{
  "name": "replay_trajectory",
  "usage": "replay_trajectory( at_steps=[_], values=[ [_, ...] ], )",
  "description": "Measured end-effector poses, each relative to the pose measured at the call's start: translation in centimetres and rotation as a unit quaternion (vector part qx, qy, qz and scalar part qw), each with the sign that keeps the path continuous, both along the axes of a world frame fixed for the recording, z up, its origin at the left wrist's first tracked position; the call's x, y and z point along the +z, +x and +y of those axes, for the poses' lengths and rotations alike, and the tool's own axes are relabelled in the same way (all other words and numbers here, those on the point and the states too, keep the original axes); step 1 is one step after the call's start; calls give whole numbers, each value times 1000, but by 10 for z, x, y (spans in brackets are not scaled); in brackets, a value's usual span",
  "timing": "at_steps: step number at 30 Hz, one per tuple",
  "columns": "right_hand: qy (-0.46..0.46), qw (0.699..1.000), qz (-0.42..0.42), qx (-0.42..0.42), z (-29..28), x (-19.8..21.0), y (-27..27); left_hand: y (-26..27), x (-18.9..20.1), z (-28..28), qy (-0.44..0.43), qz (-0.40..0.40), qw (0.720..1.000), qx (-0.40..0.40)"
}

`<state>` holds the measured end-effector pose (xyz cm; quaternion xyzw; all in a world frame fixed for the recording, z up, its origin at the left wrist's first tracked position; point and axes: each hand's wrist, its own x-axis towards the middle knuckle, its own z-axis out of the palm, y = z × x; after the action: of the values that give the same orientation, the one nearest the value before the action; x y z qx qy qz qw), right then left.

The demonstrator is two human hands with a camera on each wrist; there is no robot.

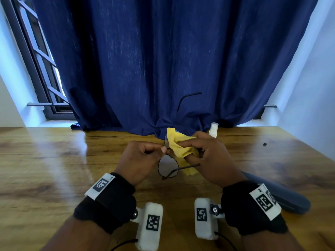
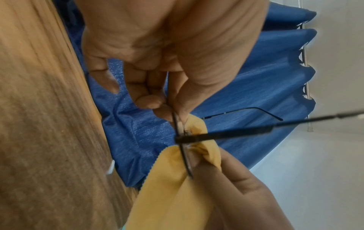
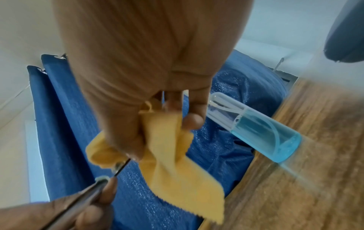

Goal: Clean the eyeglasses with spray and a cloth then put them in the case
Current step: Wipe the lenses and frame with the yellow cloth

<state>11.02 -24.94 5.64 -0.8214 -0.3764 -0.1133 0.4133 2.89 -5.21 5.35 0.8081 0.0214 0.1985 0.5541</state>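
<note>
Wiping step: left hand (image 1: 143, 156) pinches eyeglasses (image 1: 168, 168); right hand (image 1: 208, 156) rubs cloth (image 1: 178, 146) over one lens. Next, probably the other lens.

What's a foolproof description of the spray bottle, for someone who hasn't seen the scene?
Start at the blue curtain hanging behind the wooden table. Where its hem meets the tabletop, just beyond the right hand, stands the spray bottle. It is the only clear, upright item: small, with a white cap, and the right wrist view shows pale blue liquid inside, unlike the yellow cloth or the dark case.
</note>
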Motion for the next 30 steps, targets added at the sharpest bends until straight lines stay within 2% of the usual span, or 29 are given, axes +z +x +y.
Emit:
replay_trajectory(
  at_steps=[2, 6, 10, 17, 22, 30],
  values=[
    [-32, 999, 8, 26, -2, 0, -2, 0, 0, 4, 2, -3, 1000, 13],
    [-4, 997, 36, 67, 0, 4, -6, 0, 0, 2, 10, 11, 1000, 5],
    [-38, 999, -21, 33, 1, 1, -1, -1, 1, -5, 15, 11, 1000, -15],
    [36, 998, -49, -4, 0, 4, -3, 0, 1, -7, 17, 4, 1000, -15],
    [-27, 996, -78, 23, 1, 1, 0, 0, 0, -6, 29, 13, 999, -13],
    [59, 997, -58, -1, 2, 3, -3, -4, 6, -9, 23, 5, 999, -33]
  ],
)
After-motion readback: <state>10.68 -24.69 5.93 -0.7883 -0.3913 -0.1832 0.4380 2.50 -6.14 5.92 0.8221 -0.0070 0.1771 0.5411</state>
